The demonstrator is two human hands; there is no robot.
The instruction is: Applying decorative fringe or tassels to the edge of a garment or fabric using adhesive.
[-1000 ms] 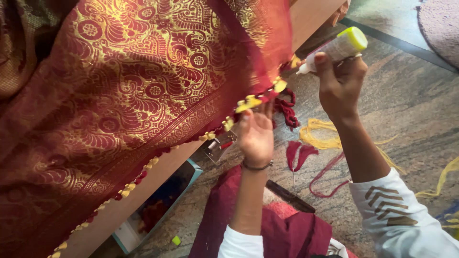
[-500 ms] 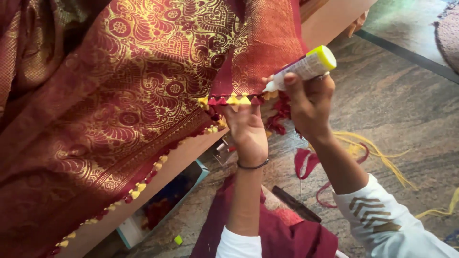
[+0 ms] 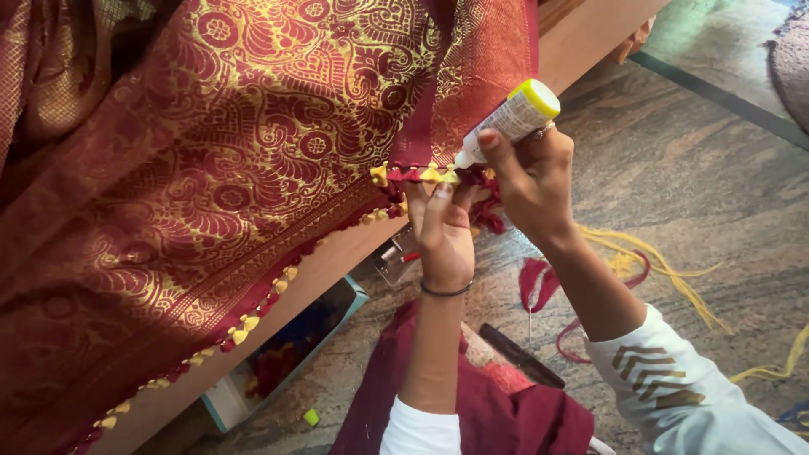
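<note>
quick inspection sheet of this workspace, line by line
surface: stone floor, mottled grey-brown
job's things: maroon and gold fabric draped over a wooden edge; its tassel border of red and yellow; white glue bottle with yellow base, nozzle at the border
clutter: yellow threads, red threads, teal box, dark tool
grippers: left hand pinches the border; right hand holds the bottle
cables: nothing seen
surroundings: rug corner
</note>
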